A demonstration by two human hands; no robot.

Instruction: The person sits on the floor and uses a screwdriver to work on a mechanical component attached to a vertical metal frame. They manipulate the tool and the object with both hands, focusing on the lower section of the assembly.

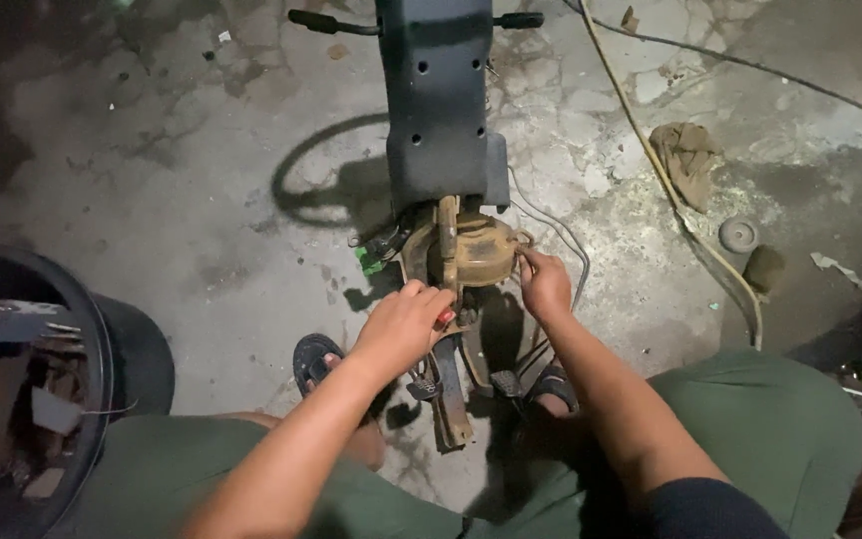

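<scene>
Two bare hands work between two sandalled feet, one sandal (313, 361) on the left and one (549, 384) on the right. The left hand (403, 327) is curled shut around a small red-handled tool (445, 318), its tip hidden against the metal. The right hand (545, 283) pinches the right edge of a rusty round housing (478, 252), fingers closed on its rim. That one housing sits on the concrete floor (202, 200) just ahead of the feet, bolted at the foot of a dark grey perforated frame (438, 90) that runs away from the person; a rusty flat bar (448, 394) extends back from it between the feet.

At the near left stands one black bucket (72, 339) holding broken scraps I cannot identify. A grey cable (566, 245) loops right beside the right hand. Further right lie one round metal disc (738, 235), one crumpled brown rag (685, 155), and one yellowish hose (650, 160) crossing the floor towards the top
</scene>
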